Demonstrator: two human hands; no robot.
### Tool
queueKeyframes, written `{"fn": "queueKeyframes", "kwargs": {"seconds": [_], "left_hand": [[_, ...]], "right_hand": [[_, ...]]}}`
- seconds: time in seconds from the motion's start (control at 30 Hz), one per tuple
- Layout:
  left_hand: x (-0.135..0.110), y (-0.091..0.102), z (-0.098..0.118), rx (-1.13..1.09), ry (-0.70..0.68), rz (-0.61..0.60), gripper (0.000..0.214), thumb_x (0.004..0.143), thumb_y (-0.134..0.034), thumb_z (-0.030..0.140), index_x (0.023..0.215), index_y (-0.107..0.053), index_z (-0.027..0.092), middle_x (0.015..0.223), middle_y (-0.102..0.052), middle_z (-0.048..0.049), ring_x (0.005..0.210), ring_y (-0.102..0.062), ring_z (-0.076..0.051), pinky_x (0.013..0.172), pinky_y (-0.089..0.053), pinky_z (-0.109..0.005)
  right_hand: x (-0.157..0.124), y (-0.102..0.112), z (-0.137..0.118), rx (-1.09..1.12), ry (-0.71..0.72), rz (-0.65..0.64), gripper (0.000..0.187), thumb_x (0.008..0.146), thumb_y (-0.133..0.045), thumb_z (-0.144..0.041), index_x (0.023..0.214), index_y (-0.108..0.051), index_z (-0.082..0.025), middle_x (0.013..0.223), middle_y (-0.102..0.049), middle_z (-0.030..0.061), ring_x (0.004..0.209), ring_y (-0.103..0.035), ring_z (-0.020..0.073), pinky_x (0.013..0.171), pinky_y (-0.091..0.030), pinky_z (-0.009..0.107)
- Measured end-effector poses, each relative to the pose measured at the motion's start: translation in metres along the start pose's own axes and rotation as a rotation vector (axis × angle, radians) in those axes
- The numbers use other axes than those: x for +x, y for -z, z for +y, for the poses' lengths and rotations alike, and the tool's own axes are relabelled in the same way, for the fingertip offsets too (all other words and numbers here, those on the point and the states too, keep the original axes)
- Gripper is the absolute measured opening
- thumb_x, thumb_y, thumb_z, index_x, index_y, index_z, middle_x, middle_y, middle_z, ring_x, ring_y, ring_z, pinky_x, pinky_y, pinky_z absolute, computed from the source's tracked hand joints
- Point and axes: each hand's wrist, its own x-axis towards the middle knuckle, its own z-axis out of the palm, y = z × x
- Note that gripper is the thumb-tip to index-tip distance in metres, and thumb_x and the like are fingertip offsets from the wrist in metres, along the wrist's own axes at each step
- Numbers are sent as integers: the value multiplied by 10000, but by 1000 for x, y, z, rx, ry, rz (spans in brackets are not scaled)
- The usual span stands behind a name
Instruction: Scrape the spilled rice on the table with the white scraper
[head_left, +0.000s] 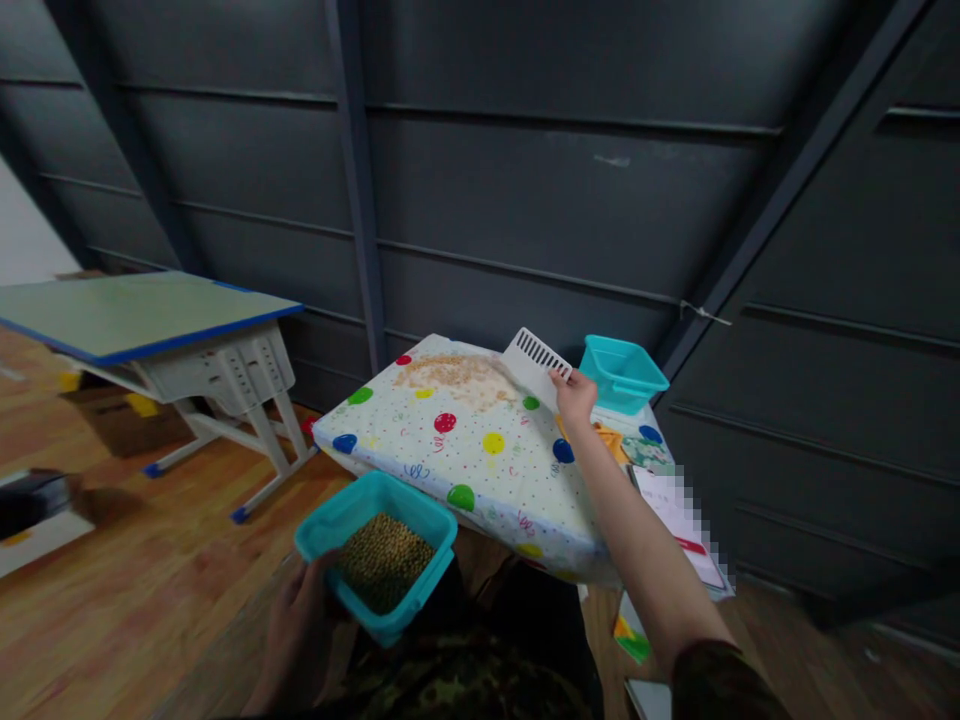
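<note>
My left hand (296,625) grips the near-left corner of a teal plastic tub (375,555) filled with small greenish-brown beans, held below the table's front edge. My right hand (574,398) is stretched forward, fingers closed on a white slotted scoop (534,362) that rests on the dotted tablecloth (465,440). A patch of pale grains (457,378) lies spread on the cloth just left of the scoop.
An empty teal tub (621,372) stands at the table's far right. Papers and a card (679,510) lie along the right edge. A green-topped desk (142,315) stands to the left on the wooden floor. A dark panelled wall runs close behind.
</note>
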Motion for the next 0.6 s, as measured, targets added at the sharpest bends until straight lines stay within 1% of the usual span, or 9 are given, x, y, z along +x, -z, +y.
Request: {"fn": "queueKeyframes", "kwargs": {"seconds": [0.1, 0.17, 0.27, 0.33, 0.4, 0.47, 0.53, 0.6], "left_hand": [[4, 2, -6, -12, -6, 23, 455, 639, -1053, 516, 806, -726, 249, 564, -535, 76, 517, -511, -159, 483, -399, -270], [6, 4, -9, 4, -13, 28, 433, 648, -1054, 484, 773, -714, 246, 563, -522, 70, 521, -488, -151, 481, -385, -268], [6, 5, -12, 47, -12, 31, 397, 717, -1019, 442, 747, -666, 264, 545, -510, 63, 498, -476, -156, 463, -367, -262], [5, 4, -14, 77, -3, 29, 363, 787, -970, 466, 758, -664, 272, 533, -515, 56, 476, -479, -169, 451, -359, -264], [4, 3, -15, 96, 21, 28, 307, 855, -919, 488, 793, -711, 271, 530, -520, 51, 461, -468, -180, 441, -336, -275], [2, 2, -16, 104, 35, 33, 249, 896, -892, 469, 839, -758, 267, 539, -536, 47, 459, -456, -190, 441, -316, -295], [0, 1, -17, 134, 14, 52, 219, 914, -885, 448, 866, -782, 261, 560, -576, 34, 476, -490, -205, 455, -339, -308], [-3, 1, -18, 179, -17, 44, 226, 923, -883, 443, 855, -782, 252, 587, -623, 13, 499, -542, -215, 480, -377, -310]], "right_hand": [[-2, -11, 10, 0, -2, -20, 397, 914, -812, -561, 705, -737, -232, 683, -751, 71, 746, -629, 265, 693, -403, 353], [-7, -17, 13, 9, -2, -43, 424, 912, -818, -547, 645, -647, -265, 631, -679, 36, 712, -578, 245, 685, -370, 355], [-15, -23, 13, 2, 20, -91, 474, 926, -800, -510, 601, -528, -299, 568, -551, -29, 667, -479, 206, 681, -310, 352], [-19, -26, 10, -20, 37, -132, 497, 926, -793, -459, 583, -468, -307, 548, -475, -60, 658, -432, 187, 683, -276, 349], [-22, -29, 7, -36, 43, -164, 505, 921, -793, -406, 577, -437, -306, 548, -428, -76, 663, -412, 177, 687, -258, 347], [-25, -31, 3, -39, 35, -181, 498, 920, -794, -375, 583, -436, -301, 561, -414, -82, 672, -408, 172, 691, -255, 345], [-27, -32, 0, -27, 25, -202, 490, 924, -798, -372, 594, -444, -296, 577, -407, -86, 679, -409, 169, 697, -263, 341], [-29, -34, -3, -1, 26, -236, 491, 927, -803, -388, 601, -447, -294, 593, -397, -88, 685, -408, 167, 702, -269, 337]]}}
